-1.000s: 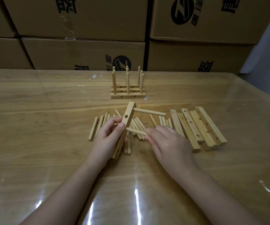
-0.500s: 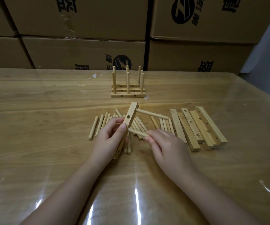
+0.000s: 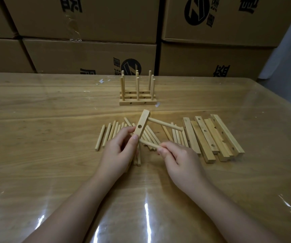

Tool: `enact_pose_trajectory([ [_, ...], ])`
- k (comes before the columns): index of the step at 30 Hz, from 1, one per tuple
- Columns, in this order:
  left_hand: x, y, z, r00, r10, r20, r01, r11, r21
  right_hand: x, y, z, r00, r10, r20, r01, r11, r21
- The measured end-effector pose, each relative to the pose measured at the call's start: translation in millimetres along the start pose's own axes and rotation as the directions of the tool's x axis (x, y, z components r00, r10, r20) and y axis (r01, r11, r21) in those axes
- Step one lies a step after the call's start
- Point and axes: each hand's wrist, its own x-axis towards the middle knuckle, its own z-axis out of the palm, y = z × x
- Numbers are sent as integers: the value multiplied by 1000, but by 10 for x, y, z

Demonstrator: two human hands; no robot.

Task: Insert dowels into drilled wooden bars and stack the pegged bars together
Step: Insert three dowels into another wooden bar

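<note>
The left hand (image 3: 118,151) is gripping a drilled bar (image 3: 142,126) while the right hand (image 3: 179,158) is pinching a dowel (image 3: 149,144) at its hole

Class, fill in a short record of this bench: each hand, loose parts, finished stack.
left hand: grips tilted bar, one dowel fitted
right hand: pinches second dowel, tip at bar
loose dowels: on table, behind hands
spare bars: piled at right
pegged stack: at back, dowels upright

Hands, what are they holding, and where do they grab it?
Left hand grips the drilled bar around its middle; right hand pinches a dowel by its right end.
</note>
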Motion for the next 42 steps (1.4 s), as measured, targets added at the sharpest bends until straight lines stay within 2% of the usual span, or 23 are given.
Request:
enact_pose_trajectory([
  [8, -2, -7, -6, 994, 107, -7, -105, 987, 118, -10, 27, 7, 992, 116, 57, -122, 984, 132],
  [14, -10, -5, -2, 992, 122, -6, -120, 981, 150, -18, 23, -9, 983, 146, 109, -164, 969, 183],
  [18, 11, -4, 0, 999, 36, -24, -33, 995, 98, 8, 31, 58, 985, 153, 80, -166, 970, 179],
  [22, 44, 41, -26, 992, -123, 12, 124, 989, -79, 58, 23, 83, 996, 80, 24, -83, 989, 121],
  [25, 75, 78, -63, 970, -243, 15, 239, 935, -262, 76, 73, 32, 985, 120, -128, -90, 972, 219],
  [27, 97, 91, -80, 950, -312, -28, 277, 879, -389, 93, 160, -14, 964, 121, -236, -90, 987, 135],
  [29, 114, 94, -95, 939, -341, -51, 286, 853, -437, 124, 237, -31, 969, 98, -225, -121, 988, -92],
  [31, 126, 98, -110, 937, -348, -44, 288, 835, -470, 146, 286, -9, 989, 125, -83, -144, 947, -286],
  [33, 131, 98, -130, 930, -364, -42, 291, 804, -519, 139, 321, 22, 984, 162, 78, -117, 907, -403],
  [36, 145, 94, -155, 917, -395, -64, 284, 755, -591, 127, 340, 48, 976, 150, 157, -60, 882, -468],
  [42, 162, 90, -142, 915, -400, -61, 291, 755, -588, 109, 259, 46, 999, -43, -34, 25, 915, -402],
])
